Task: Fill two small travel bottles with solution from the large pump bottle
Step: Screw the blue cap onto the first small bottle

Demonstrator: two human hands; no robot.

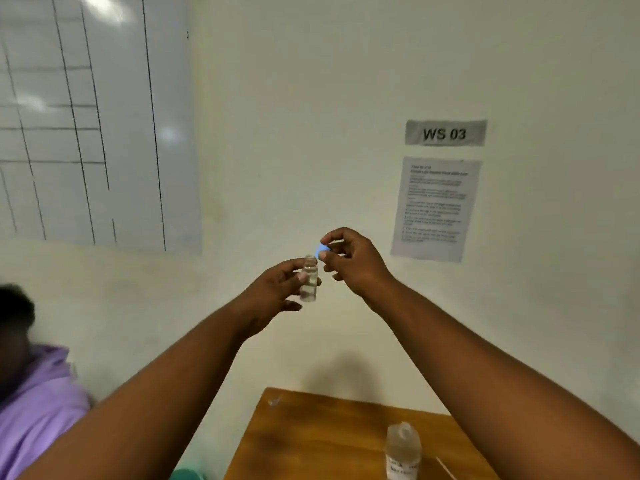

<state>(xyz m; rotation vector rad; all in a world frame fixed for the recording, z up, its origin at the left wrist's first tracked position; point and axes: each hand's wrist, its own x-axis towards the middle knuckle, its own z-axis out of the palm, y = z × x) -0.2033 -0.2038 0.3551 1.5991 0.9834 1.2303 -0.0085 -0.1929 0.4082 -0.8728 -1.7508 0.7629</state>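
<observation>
Here the small travel bottle (309,279) is held upright in mid-air, near the middle of the view, well above the table. It is clear, its neck is open, and whether it holds liquid cannot be told. The left hand (277,289) grasps it around the body, thumb across the front. Just at one o'clock from the neck, the right hand (349,259) pinches a blue cap (322,250) between thumb and fingertips, close to the opening but not on it.

The step in hand looks like capping or uncapping this bottle; which of the two cannot be read from one moment. If capping, the next move calls for bringing the cap squarely over the neck and twisting while the left hand keeps the bottle steady and upright.

Down at five o'clock, a larger clear bottle (402,452) with a label stands on the wooden table (311,438); its top looks like a plain spout. A thin pale stick (446,467) lies just beside it. Behind is a pale wall with a sign reading "WS 03" (445,133), a printed sheet (435,207) under it, and a whiteboard (93,119) with ruled lines at ten o'clock. At eight o'clock sits another person in a purple top (38,403).
</observation>
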